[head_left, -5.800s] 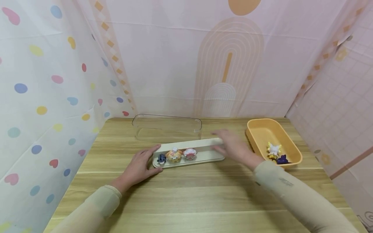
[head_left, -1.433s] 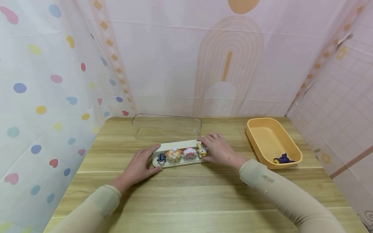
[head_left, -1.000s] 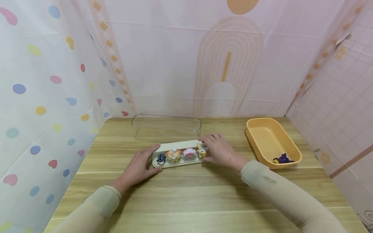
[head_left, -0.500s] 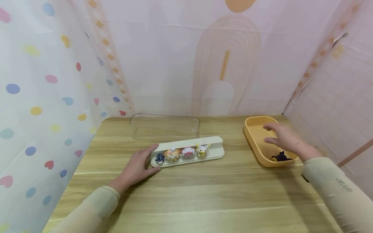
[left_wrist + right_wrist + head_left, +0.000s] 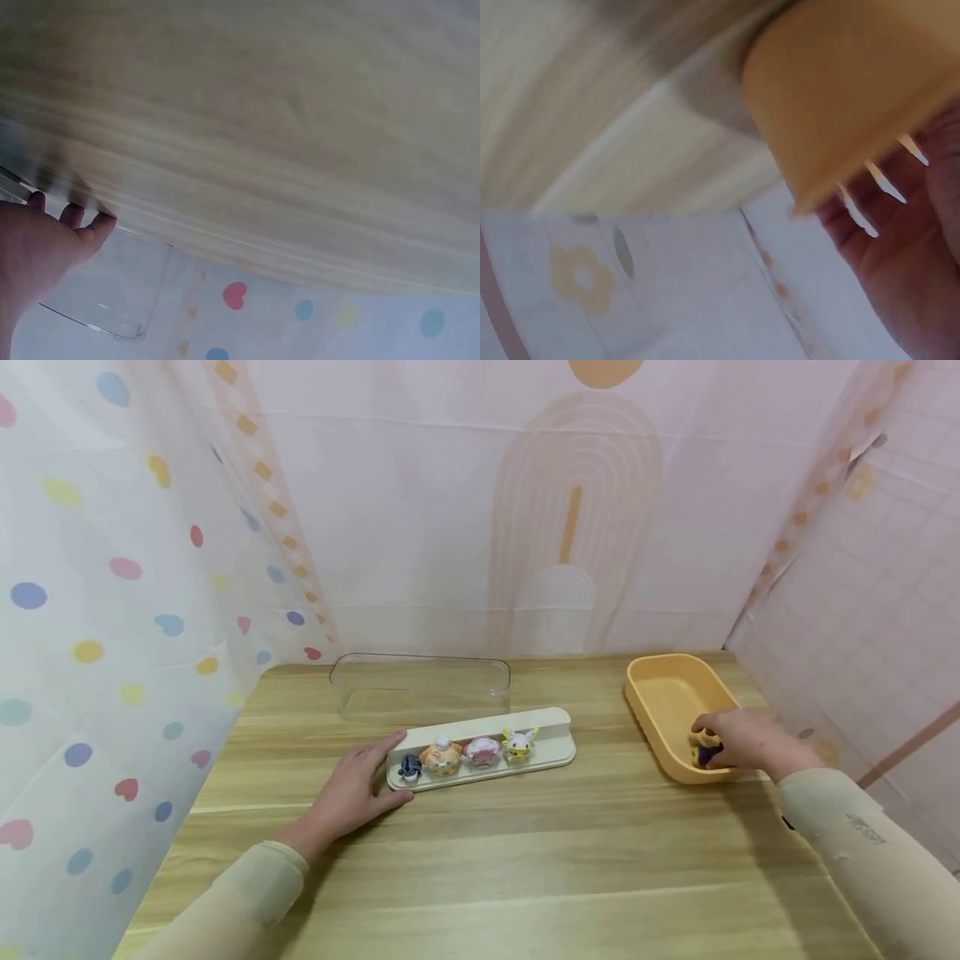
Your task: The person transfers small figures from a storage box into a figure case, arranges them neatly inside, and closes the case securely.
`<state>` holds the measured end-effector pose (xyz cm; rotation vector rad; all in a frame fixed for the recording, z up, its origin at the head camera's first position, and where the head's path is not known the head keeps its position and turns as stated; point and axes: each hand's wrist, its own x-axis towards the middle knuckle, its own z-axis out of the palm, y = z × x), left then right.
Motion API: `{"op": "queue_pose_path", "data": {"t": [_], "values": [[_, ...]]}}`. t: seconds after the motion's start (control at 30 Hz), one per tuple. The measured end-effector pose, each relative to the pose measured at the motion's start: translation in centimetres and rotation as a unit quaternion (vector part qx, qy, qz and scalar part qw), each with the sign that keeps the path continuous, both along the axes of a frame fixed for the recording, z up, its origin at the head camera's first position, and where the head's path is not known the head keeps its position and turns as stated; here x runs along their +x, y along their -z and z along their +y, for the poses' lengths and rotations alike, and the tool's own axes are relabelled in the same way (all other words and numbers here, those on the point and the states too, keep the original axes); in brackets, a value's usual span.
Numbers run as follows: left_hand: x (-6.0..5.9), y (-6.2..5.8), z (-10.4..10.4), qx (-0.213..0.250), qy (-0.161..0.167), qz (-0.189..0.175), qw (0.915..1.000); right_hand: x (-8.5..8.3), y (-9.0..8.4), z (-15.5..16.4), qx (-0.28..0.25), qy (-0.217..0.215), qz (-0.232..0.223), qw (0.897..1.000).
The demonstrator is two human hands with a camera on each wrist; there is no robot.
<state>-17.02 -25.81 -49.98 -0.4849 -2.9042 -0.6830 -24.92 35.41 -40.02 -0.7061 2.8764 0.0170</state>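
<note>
My left hand (image 5: 351,787) holds the left end of a long cream display base (image 5: 551,750), thumb on the near side and fingers on the far side. On the base stand a small dark blue figurine (image 5: 410,767), an orange one with a white top (image 5: 442,757), a pink-and-white one (image 5: 481,751) and a white-and-yellow one (image 5: 519,745) with ears. Inside the yellow tray (image 5: 651,727), my right hand (image 5: 752,742) pinches a dark purple figurine (image 5: 705,754), partly covered by the fingers. The right wrist view shows the tray's outer wall (image 5: 847,90) but not the figurine.
A clear plastic cover (image 5: 420,693) lies behind the base on the wooden table (image 5: 480,877). Patterned curtains (image 5: 405,510) hang close behind the table and along both sides.
My right hand has let go of the white-and-yellow figurine on the base, moved right to the tray and taken hold of the dark purple figurine. My left hand has stayed on the base.
</note>
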Motion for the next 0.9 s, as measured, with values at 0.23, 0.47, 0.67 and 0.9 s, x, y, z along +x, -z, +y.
{"op": "queue_pose_path", "data": {"t": [0.23, 0.47, 0.67, 0.9], "values": [[0.1, 0.2, 0.0, 0.004, 0.0, 0.011, 0.9999, -2.0, 1.7, -1.2, -0.08, 0.097, -0.002, 0.992], [0.2, 0.0, 0.1, 0.005, 0.001, 0.012, 0.9999, -3.2, 2.1, -1.2, -0.116, 0.111, -0.019, 0.987], [0.0, 0.0, 0.0, 0.004, -0.003, 0.002, 1.0, -3.0, 1.7, -1.0, -0.092, 0.114, -0.028, 0.989], [0.0, 0.1, 0.0, -0.001, -0.003, -0.007, 1.0, -2.8, 1.8, -0.9, -0.136, 0.085, 0.001, 0.987]]}}
